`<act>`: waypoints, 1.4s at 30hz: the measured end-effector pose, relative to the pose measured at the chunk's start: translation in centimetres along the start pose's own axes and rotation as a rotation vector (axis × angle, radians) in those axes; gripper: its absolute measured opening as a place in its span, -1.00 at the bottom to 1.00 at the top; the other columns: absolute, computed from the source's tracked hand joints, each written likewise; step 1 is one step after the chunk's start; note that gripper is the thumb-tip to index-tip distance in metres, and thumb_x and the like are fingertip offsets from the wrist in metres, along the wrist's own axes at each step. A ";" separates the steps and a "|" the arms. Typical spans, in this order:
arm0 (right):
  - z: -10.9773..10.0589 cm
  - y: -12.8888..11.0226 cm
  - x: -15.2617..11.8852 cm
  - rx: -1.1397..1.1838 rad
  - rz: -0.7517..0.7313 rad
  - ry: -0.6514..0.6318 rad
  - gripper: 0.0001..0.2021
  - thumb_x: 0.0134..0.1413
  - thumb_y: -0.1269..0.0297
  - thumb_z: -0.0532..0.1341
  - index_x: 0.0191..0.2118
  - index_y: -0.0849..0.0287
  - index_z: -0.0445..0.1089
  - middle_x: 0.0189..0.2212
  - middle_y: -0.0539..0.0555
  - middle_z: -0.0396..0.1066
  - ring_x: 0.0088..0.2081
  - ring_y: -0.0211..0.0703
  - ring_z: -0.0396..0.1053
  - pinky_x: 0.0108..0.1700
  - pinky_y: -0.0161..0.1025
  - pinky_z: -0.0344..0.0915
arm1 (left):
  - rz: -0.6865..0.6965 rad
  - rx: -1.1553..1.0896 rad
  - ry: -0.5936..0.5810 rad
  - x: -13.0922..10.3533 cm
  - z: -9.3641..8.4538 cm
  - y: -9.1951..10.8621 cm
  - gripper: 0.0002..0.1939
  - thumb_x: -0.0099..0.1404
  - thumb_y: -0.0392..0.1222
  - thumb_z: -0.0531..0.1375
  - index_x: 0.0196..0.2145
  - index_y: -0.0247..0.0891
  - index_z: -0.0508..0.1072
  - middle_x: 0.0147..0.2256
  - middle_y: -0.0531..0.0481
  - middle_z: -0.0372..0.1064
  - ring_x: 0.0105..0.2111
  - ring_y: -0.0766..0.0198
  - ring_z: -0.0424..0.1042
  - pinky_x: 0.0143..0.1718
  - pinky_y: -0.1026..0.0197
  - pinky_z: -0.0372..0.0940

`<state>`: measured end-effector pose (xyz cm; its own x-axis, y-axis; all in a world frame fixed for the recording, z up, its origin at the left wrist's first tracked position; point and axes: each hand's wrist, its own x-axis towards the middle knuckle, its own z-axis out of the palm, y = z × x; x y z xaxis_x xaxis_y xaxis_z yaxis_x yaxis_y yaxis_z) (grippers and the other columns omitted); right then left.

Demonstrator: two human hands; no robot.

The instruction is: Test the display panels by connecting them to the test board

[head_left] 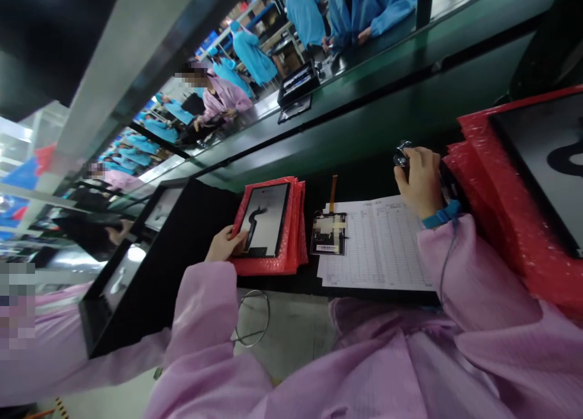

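My left hand [225, 244] grips the left edge of a flat display panel [274, 215], thumb on its pale back, where a black flex cable curves. The panel lies on a stack of red bubble-wrap sheets [291, 258]. My right hand [421, 179] is raised beyond the papers, fingers curled at a small shiny metal object [401, 153] whose kind I cannot make out. A blue wrist strap [441, 214] with a cord circles that wrist. Between my hands, a small circuit module [328, 234] with an orange ribbon cable overlaps printed table sheets [378, 249].
At the right stands a tall red bubble-wrap pile [505, 206] with a larger panel [542, 158] on top. A black partitioned box [136, 285] is at the left, beside a co-worker's pink sleeve [113, 358]. Beyond the green bench ledge [364, 121] sits a black tray [298, 85]; people work behind.
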<state>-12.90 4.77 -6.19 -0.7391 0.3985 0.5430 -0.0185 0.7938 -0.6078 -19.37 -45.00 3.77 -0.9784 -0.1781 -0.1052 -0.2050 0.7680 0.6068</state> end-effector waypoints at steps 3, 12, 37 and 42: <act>0.5 0.8 0.1 -0.098 0.056 -0.030 -0.42 0.19 0.30 0.16 0.31 0.31 0.17 0.29 0.40 0.12 0.29 0.26 0.11 0.31 0.26 0.13 | 0.050 0.238 0.115 -0.9 0.1 -0.8 -0.53 0.10 0.06 0.31 -0.10 -0.28 0.46 -0.18 -0.12 0.47 -0.09 0.00 0.44 0.03 0.02 0.34; 1.3 1.6 1.5 -0.252 0.165 -0.152 -0.31 0.22 0.32 0.16 0.44 0.26 0.04 0.37 0.46 -0.01 0.20 0.33 0.24 0.17 0.24 0.28 | 0.181 0.410 0.336 -5.1 4.5 -5.8 -0.41 0.41 0.02 -0.12 0.20 -0.44 0.27 0.20 -0.45 0.31 0.26 -0.19 0.27 0.30 -0.16 0.11; -0.6 -1.5 2.0 -0.276 0.178 -0.120 -0.30 0.22 0.19 0.20 0.44 0.12 0.08 0.44 0.34 -0.20 0.21 0.39 0.13 0.16 0.25 0.21 | 0.962 0.140 0.851 -14.9 13.9 -3.4 -0.39 0.28 -0.07 -0.05 0.30 0.06 0.11 0.11 -0.29 0.15 0.16 -0.40 0.21 -0.02 -0.56 0.27; -1.6 -7.0 -1.0 -0.046 -0.067 -0.331 -0.56 0.30 0.33 -0.04 0.13 0.35 0.41 0.14 0.39 0.25 0.17 0.23 0.20 0.17 0.15 0.25 | 1.182 0.004 0.485 -18.2 16.8 0.2 -0.42 0.40 -0.14 -0.05 0.34 0.12 0.17 -0.01 -0.20 0.39 -0.01 -0.09 0.46 -0.09 -0.22 0.45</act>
<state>-10.95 -0.46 -1.59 -0.9159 0.1800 0.3587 -0.0497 0.8361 -0.5464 -2.09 -31.30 -7.39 -0.4543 0.4071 0.7924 0.7786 0.6137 0.1311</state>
